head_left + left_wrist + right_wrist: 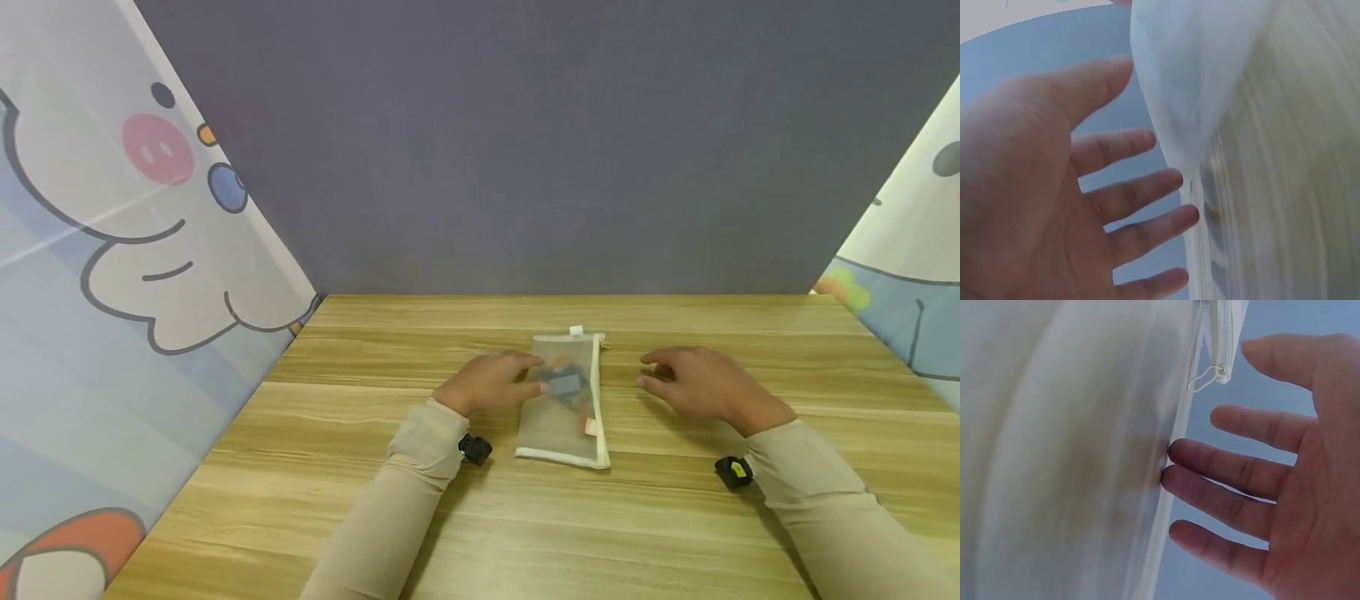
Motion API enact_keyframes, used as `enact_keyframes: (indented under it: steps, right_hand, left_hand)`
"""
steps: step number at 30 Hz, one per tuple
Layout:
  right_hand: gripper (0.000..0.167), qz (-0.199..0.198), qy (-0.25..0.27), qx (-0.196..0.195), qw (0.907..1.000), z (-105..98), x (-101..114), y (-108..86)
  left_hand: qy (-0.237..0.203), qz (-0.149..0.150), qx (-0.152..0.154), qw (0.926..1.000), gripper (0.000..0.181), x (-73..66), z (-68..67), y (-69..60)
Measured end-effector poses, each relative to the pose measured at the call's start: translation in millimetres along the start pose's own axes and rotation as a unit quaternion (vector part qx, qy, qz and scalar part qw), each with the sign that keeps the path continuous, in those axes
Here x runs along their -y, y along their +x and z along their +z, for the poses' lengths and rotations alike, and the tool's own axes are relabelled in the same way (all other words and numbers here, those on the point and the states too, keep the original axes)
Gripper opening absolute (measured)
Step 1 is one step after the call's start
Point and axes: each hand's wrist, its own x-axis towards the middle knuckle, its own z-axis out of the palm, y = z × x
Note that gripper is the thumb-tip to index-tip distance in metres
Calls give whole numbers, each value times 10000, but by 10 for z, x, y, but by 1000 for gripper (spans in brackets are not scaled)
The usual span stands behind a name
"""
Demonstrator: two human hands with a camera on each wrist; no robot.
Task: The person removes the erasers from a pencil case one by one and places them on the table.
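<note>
A mesh zip pouch [558,429] with pale edging lies on the wooden table, a grey block-like item and orange bits showing through it. My left hand [491,383] is at the pouch's left edge, thumb and fingers spread; in the left wrist view the hand [1085,181] is beside the whitish pouch [1179,75], and contact cannot be told. Off the pouch's right side, my right hand [697,385] holds nothing, its fingers apart. The right wrist view has that hand [1260,475] with extended fingers near the pouch's zip [1221,337] and pull cord.
The wood-grain table [300,500] meets a grey panel [555,150] at its back. Cartoon-printed sheets stand at the left [67,350] and right [915,275]. A dark wrist device [476,449] is on the left sleeve, another [733,472] on the right.
</note>
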Motion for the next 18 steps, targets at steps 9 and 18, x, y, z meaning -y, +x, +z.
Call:
enact_keyframes:
  steps: [9,18]
  right_hand:
    - [46,140,538,226,9982,6,46,175]
    - [45,220,816,368,9957,7,96,332]
  left_hand:
    - [184,70,-5,9998,56,-149,-17,118]
    - [-260,344,171,9989,58,-259,-31,196]
